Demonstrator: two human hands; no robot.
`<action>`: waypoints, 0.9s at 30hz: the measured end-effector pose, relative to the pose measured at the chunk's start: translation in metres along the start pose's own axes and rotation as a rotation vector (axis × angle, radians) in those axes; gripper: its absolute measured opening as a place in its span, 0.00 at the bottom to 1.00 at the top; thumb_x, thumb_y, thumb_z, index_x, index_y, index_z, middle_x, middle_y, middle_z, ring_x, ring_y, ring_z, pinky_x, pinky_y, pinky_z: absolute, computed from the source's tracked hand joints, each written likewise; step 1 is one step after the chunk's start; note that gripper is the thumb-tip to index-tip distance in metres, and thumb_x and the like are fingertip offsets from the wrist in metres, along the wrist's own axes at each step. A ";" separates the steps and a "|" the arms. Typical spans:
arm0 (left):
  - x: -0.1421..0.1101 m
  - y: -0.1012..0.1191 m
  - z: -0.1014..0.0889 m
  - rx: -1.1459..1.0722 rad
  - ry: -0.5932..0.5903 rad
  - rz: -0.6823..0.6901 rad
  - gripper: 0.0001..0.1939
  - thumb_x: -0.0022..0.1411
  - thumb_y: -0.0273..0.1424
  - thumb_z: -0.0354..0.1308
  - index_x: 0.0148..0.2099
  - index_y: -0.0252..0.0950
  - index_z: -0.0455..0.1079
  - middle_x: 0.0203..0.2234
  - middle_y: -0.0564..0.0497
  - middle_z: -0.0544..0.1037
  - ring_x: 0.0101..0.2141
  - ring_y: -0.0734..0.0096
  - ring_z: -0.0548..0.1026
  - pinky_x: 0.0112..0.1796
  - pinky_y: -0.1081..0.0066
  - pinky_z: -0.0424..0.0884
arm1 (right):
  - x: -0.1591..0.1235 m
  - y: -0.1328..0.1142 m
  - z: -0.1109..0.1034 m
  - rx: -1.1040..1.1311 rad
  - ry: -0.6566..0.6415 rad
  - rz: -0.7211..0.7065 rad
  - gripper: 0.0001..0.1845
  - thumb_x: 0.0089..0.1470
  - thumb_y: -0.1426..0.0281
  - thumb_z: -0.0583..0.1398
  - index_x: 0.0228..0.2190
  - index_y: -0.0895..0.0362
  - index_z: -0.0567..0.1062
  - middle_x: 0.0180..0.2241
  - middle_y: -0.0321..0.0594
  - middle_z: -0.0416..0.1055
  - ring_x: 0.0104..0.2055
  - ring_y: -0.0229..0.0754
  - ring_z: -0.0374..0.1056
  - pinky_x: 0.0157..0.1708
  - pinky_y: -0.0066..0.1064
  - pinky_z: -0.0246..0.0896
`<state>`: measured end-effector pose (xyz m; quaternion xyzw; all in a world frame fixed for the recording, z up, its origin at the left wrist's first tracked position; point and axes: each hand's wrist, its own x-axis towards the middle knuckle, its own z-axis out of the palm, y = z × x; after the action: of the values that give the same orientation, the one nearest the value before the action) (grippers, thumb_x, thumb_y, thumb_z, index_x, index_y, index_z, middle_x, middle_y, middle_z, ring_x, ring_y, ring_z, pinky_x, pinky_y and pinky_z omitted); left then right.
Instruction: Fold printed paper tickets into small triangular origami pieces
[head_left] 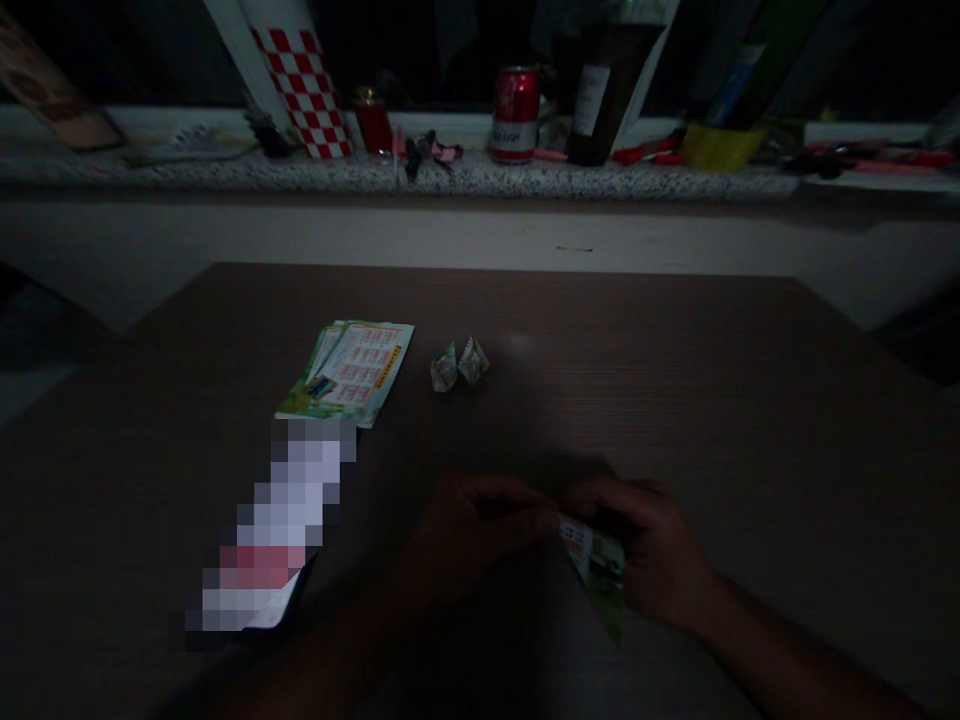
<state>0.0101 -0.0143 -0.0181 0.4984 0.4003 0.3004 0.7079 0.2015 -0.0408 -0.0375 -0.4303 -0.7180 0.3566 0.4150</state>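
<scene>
A folded triangle of printed paper hangs point down between my two hands, low in the view. My left hand pinches its upper left corner between thumb and forefinger. Around its upper right side my right hand is closed, with its fingertips partly hidden behind the paper. Two small folded paper pieces stand close together on the table beyond my hands. To their left lies a stack of printed sheets in green and white with calendar-like grids.
A phone with a lit, blurred screen lies left of my hands on the dark wooden table. On the stone windowsill behind are a red can, a checkered container, a dark vase-like container and assorted small items.
</scene>
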 end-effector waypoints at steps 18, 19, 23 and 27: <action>-0.002 -0.001 0.000 0.019 -0.048 -0.043 0.08 0.52 0.34 0.65 0.28 0.33 0.77 0.21 0.53 0.75 0.23 0.75 0.70 0.26 0.76 0.62 | -0.001 -0.007 0.006 0.382 0.017 0.316 0.06 0.43 0.76 0.64 0.24 0.56 0.71 0.19 0.31 0.68 0.20 0.33 0.61 0.18 0.23 0.55; -0.002 -0.001 0.000 0.023 -0.045 -0.046 0.08 0.52 0.34 0.66 0.28 0.33 0.77 0.22 0.53 0.75 0.23 0.75 0.70 0.26 0.75 0.62 | 0.000 -0.007 0.006 0.390 0.017 0.317 0.06 0.43 0.76 0.64 0.24 0.56 0.71 0.19 0.31 0.68 0.20 0.33 0.61 0.18 0.23 0.56; -0.001 -0.001 -0.001 0.043 -0.034 -0.052 0.08 0.52 0.34 0.66 0.28 0.33 0.77 0.21 0.53 0.74 0.23 0.76 0.69 0.26 0.76 0.62 | 0.002 -0.006 0.005 0.394 0.015 0.299 0.07 0.41 0.78 0.64 0.22 0.57 0.71 0.19 0.31 0.67 0.20 0.32 0.60 0.18 0.22 0.55; -0.002 0.000 0.000 -0.009 -0.039 -0.072 0.07 0.50 0.32 0.67 0.31 0.34 0.77 0.22 0.54 0.75 0.24 0.76 0.70 0.27 0.77 0.63 | 0.004 -0.006 0.004 0.394 0.007 0.318 0.07 0.42 0.78 0.63 0.21 0.57 0.69 0.18 0.29 0.63 0.18 0.30 0.56 0.17 0.22 0.52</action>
<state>0.0092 -0.0155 -0.0173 0.4862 0.4025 0.2668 0.7283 0.1954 -0.0402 -0.0330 -0.4497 -0.5565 0.5490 0.4319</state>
